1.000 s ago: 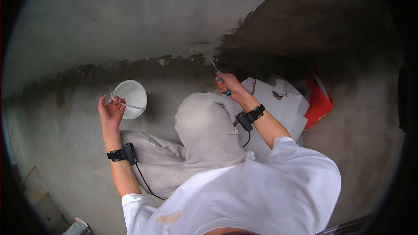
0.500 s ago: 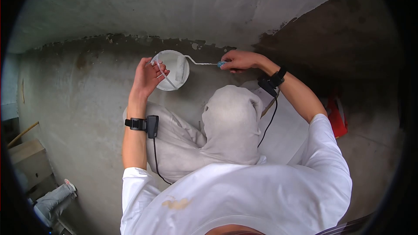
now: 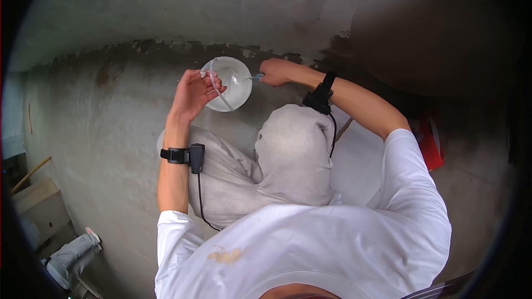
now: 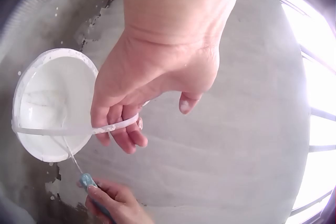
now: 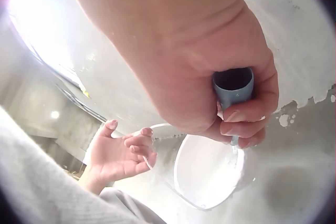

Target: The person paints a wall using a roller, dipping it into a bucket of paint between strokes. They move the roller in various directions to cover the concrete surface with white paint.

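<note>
Right hand (image 3: 280, 72) grips the roller (image 4: 86, 182); left hand (image 3: 191, 95) curls round the bucket handle (image 4: 58, 131).
Roller's far end in the bucket (image 4: 63, 52) beside the grip; beyond, pale coating covers much wall (image 3: 249, 11), darker patches (image 3: 338, 50) seem uncoated.

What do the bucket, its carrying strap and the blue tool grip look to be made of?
The bucket looks like smooth white plastic, judging by its even, moulded rim. The strap seems to be pale plastic too: a thin, bowed strip. The grip appears to be satin blue plastic, with a hollow moulded end, though painted metal isn't ruled out.
</note>
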Demonstrator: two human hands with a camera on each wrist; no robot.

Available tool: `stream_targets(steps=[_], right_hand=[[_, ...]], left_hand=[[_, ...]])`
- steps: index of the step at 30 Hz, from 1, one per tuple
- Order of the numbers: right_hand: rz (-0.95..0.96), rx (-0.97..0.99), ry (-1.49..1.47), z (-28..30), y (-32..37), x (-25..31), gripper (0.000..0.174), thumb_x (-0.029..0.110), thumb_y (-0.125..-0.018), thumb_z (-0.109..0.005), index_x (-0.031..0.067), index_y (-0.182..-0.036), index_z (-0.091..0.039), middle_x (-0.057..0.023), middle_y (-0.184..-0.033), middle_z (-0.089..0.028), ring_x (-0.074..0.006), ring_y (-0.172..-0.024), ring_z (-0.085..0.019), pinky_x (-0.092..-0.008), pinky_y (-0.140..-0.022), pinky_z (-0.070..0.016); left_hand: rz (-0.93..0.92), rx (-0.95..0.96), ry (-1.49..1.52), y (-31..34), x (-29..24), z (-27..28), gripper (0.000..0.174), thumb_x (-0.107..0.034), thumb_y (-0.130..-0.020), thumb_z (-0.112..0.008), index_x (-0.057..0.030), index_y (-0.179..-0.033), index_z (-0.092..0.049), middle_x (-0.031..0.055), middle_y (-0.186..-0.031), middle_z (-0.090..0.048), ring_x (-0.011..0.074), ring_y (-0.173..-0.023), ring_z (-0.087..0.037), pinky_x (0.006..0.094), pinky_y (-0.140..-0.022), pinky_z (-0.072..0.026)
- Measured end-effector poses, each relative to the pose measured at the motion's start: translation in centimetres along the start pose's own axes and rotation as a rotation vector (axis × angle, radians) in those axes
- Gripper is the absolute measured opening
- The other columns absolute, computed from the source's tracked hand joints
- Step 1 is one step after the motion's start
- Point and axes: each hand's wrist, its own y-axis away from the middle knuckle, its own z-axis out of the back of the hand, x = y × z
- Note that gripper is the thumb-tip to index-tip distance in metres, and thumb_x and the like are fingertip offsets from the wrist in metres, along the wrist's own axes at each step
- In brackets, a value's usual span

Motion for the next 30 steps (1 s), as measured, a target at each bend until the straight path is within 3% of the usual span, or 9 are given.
stream_targets(steps=[2,6,8,14,25,30], right_hand=[[0.118,-0.257,0.214,-1.4,0.6,0.0,0.027,0.019,-0.080,-0.058,-0.0048,-0.079,-0.070,-0.0245,-0.081,-0.069,-0.0376,-0.079,-0.070,-0.0474,-0.070,-0.0553],[0.094,-0.273,0.259,-2.3,2.7,0.6,0.023,0.017,-0.081,-0.059,-0.0032,-0.082,-0.069,-0.0262,-0.085,-0.068,-0.0416,-0.084,-0.067,-0.0506,-0.073,-0.0542],[0.201,-0.365,0.301,-2.7,3.9,0.1,0.017,0.014,-0.084,-0.059,-0.0022,-0.087,-0.064,-0.0243,-0.080,-0.067,-0.0424,-0.080,-0.066,-0.0520,-0.071,-0.0533],[0.248,-0.399,0.269,-4.2,8.3,-1.6,0.015,0.013,-0.090,-0.058,0.0003,-0.095,-0.053,-0.0211,-0.080,-0.064,-0.0442,-0.077,-0.063,-0.0539,-0.067,-0.0506],[0.183,-0.429,0.133,-6.3,12.8,-1.4,0.019,0.013,-0.090,-0.059,0.0022,-0.102,-0.049,-0.0201,-0.084,-0.064,-0.0450,-0.080,-0.062,-0.0547,-0.068,-0.0493],[0.181,-0.433,0.056,-6.1,14.2,-0.5,0.019,0.014,-0.090,-0.059,0.0027,-0.101,-0.049,-0.0203,-0.082,-0.064,-0.0451,-0.079,-0.062,-0.0543,-0.067,-0.0484]], left_hand=[[-0.003,0.005,0.016,0.0,0.2,0.1,0.041,-0.037,-0.092,-0.042,0.0008,-0.098,-0.056,0.0126,-0.088,-0.060,0.0244,-0.090,-0.059,0.0421,-0.102,-0.0450],[-0.007,-0.002,0.037,0.6,1.0,0.6,0.041,-0.037,-0.091,-0.043,0.0011,-0.098,-0.056,0.0131,-0.089,-0.060,0.0245,-0.090,-0.059,0.0429,-0.103,-0.0446],[-0.017,-0.006,0.075,0.6,1.3,1.1,0.041,-0.037,-0.091,-0.044,0.0015,-0.098,-0.055,0.0132,-0.089,-0.060,0.0248,-0.090,-0.059,0.0430,-0.104,-0.0446],[-0.048,-0.022,0.198,0.8,2.2,1.0,0.040,-0.037,-0.090,-0.049,0.0020,-0.097,-0.054,0.0140,-0.090,-0.059,0.0260,-0.090,-0.058,0.0443,-0.104,-0.0452],[-0.023,-0.019,0.317,1.0,3.7,1.4,0.043,-0.040,-0.090,-0.049,0.0030,-0.096,-0.053,0.0163,-0.091,-0.059,0.0316,-0.096,-0.059,0.0448,-0.100,-0.0479],[-0.052,-0.083,0.375,1.2,3.8,1.4,0.042,-0.036,-0.089,-0.052,0.0050,-0.095,-0.051,0.0169,-0.095,-0.057,0.0293,-0.093,-0.059,0.0484,-0.107,-0.0441]])
